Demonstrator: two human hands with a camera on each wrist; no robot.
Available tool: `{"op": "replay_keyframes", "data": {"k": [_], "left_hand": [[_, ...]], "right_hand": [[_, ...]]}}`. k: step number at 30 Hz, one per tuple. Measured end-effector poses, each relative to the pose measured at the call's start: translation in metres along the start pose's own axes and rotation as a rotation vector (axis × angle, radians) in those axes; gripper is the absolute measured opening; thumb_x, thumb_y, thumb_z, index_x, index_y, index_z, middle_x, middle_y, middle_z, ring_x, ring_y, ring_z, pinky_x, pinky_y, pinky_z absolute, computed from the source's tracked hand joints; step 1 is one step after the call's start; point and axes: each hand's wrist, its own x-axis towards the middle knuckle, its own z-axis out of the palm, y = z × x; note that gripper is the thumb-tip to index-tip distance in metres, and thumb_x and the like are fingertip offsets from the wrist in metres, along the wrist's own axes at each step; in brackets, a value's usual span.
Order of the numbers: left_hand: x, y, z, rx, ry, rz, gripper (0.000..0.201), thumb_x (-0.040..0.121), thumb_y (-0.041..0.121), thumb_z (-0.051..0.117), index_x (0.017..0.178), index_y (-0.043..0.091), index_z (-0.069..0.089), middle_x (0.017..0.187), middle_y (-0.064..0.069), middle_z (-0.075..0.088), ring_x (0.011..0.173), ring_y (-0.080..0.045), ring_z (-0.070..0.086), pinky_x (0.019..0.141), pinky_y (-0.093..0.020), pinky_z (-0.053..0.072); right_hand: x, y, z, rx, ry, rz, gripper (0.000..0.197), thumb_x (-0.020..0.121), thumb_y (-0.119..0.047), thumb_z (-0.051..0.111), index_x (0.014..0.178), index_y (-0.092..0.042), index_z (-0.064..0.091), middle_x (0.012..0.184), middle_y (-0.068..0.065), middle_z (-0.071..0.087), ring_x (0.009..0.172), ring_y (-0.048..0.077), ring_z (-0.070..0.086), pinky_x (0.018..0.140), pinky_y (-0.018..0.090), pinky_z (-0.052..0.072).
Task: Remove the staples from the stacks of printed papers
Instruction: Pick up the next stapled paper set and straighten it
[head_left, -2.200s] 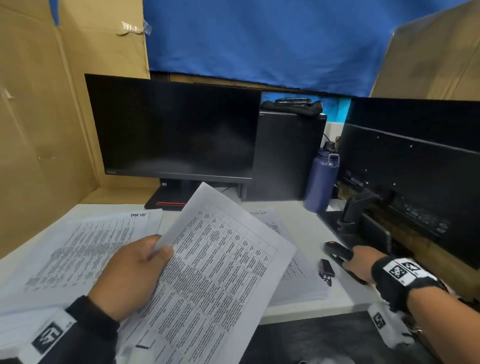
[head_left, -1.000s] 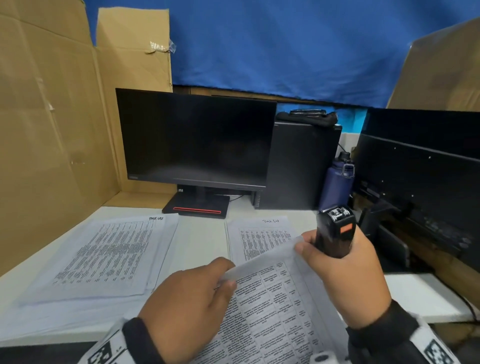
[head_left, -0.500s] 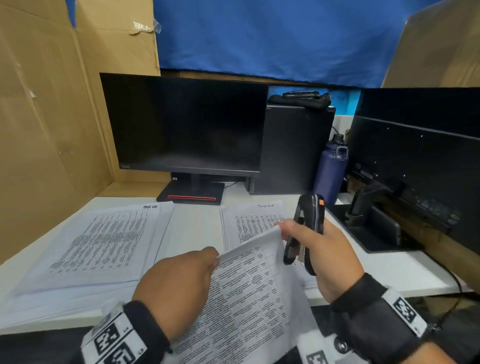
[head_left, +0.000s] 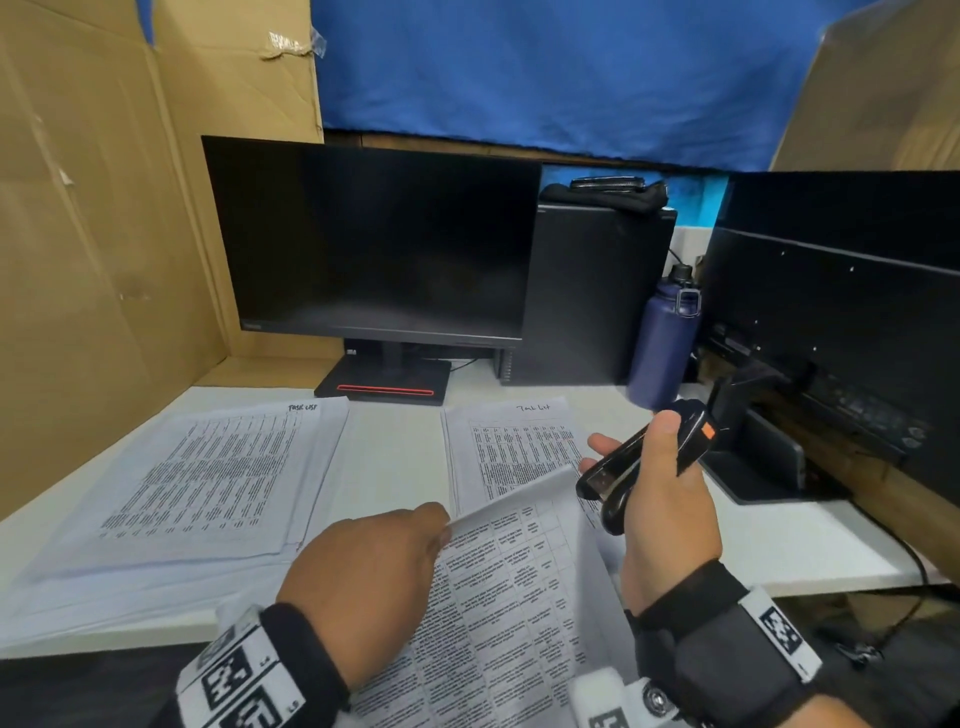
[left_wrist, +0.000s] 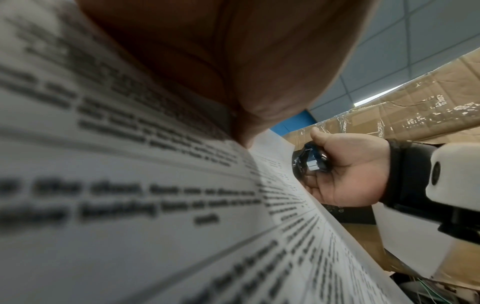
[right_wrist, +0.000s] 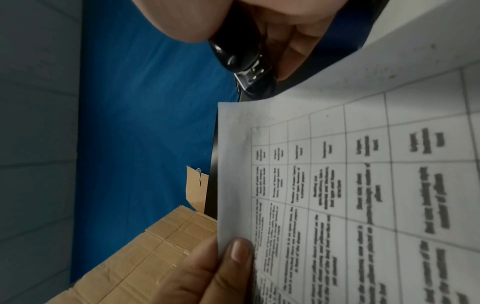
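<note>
My left hand (head_left: 439, 527) pinches the top left corner of a printed paper stack (head_left: 519, 597) that I hold above the desk's near edge. In the right wrist view its thumb (right_wrist: 235, 257) lies on that stack (right_wrist: 363, 185). My right hand (head_left: 660, 467) grips a black stapler (head_left: 636, 465) with an orange button, its nose pointing down-left beside the stack's upper right corner. The left wrist view shows the stapler (left_wrist: 311, 160) in that hand (left_wrist: 345, 170). Two more printed stacks lie on the desk, one to the left (head_left: 208, 478) and one in the middle (head_left: 514, 441).
A dark monitor (head_left: 374, 244), a black PC tower (head_left: 587, 291) and a blue bottle (head_left: 662, 343) stand at the back of the white desk (head_left: 779, 556). A second monitor (head_left: 841, 322) fills the right side. Cardboard walls (head_left: 104, 260) close off the left.
My right hand took the stapler from the desk at right, brought it to the held stack, and has now tipped it from upright to nose down-left. The left hand kept its pinch.
</note>
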Motion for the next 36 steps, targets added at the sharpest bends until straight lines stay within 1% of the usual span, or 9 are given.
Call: {"op": "replay_keyframes", "data": {"k": [4,9,18,21,26,29,31,34,36], "left_hand": [[0.002,-0.001,-0.001,-0.028,-0.011,-0.014,0.026,0.108,0.043,0.025,0.089,0.032,0.039,0.076,0.005,0.060,0.070,-0.015,0.061,0.069,-0.036,0.054],[0.001,-0.002,-0.003,-0.069,-0.017,-0.014,0.028,0.108,0.045,0.025,0.088,0.032,0.040,0.077,0.005,0.061,0.070,-0.013,0.060,0.068,-0.034,0.052],[-0.001,0.007,-0.002,-0.085,-0.048,-0.004,0.030,0.108,0.047,0.023,0.088,0.032,0.040,0.080,0.007,0.061,0.075,-0.011,0.061,0.073,-0.033,0.053],[-0.002,0.010,0.000,-0.102,-0.071,-0.002,0.030,0.108,0.047,0.024,0.087,0.033,0.038,0.080,0.007,0.060,0.075,-0.011,0.060,0.074,-0.033,0.053],[-0.004,0.017,0.000,-0.131,-0.088,0.007,0.029,0.109,0.046,0.024,0.089,0.032,0.040,0.080,0.007,0.059,0.076,-0.011,0.059,0.074,-0.031,0.051],[-0.005,0.018,-0.001,-0.123,-0.086,0.008,0.029,0.109,0.047,0.024,0.089,0.032,0.040,0.080,0.007,0.059,0.076,-0.012,0.059,0.075,-0.033,0.052],[-0.005,0.019,-0.001,-0.110,-0.084,0.014,0.029,0.109,0.047,0.024,0.089,0.032,0.039,0.080,0.007,0.059,0.076,-0.012,0.060,0.075,-0.034,0.053],[-0.006,0.021,0.000,-0.092,-0.095,0.015,0.028,0.109,0.047,0.024,0.089,0.032,0.039,0.081,0.006,0.061,0.077,-0.014,0.062,0.076,-0.037,0.054],[-0.006,0.023,0.000,-0.087,-0.104,0.017,0.028,0.109,0.047,0.024,0.090,0.032,0.039,0.082,0.007,0.061,0.077,-0.014,0.062,0.077,-0.037,0.055]], "right_hand": [[-0.003,-0.001,0.001,-0.031,-0.003,-0.093,0.041,0.093,-0.067,0.038,0.112,-0.036,0.055,0.094,-0.010,0.079,0.091,0.016,0.075,0.086,0.033,0.050],[-0.008,-0.004,0.001,-0.046,-0.020,-0.173,0.059,0.067,-0.079,0.039,0.106,-0.037,0.054,0.094,-0.011,0.078,0.084,0.011,0.075,0.074,0.026,0.049],[-0.006,0.004,0.000,-0.033,-0.007,-0.229,0.076,0.071,-0.082,0.034,0.117,-0.024,0.054,0.091,-0.004,0.079,0.084,0.017,0.077,0.085,0.037,0.055],[-0.006,0.005,0.000,-0.054,0.006,-0.240,0.070,0.074,-0.083,0.031,0.106,-0.026,0.057,0.085,-0.004,0.079,0.082,0.017,0.076,0.084,0.036,0.053],[-0.011,-0.001,0.000,-0.033,-0.037,-0.232,0.077,0.081,-0.071,0.027,0.112,-0.008,0.058,0.081,0.008,0.077,0.069,0.005,0.072,0.058,0.007,0.047],[-0.014,-0.003,-0.001,-0.056,-0.052,-0.246,0.080,0.083,-0.070,0.027,0.111,-0.003,0.059,0.077,0.006,0.076,0.068,0.004,0.071,0.053,0.001,0.043],[-0.014,-0.003,0.000,-0.092,-0.043,-0.258,0.079,0.083,-0.072,0.027,0.105,-0.003,0.060,0.074,0.003,0.075,0.067,0.006,0.071,0.058,0.005,0.047],[-0.017,-0.004,0.002,-0.125,-0.036,-0.267,0.072,0.080,-0.077,0.029,0.095,-0.013,0.058,0.071,0.000,0.074,0.068,0.017,0.073,0.074,0.034,0.055],[-0.019,-0.007,0.002,-0.132,-0.036,-0.263,0.069,0.079,-0.075,0.030,0.093,-0.013,0.056,0.066,-0.006,0.072,0.065,0.014,0.072,0.069,0.033,0.052]]}}
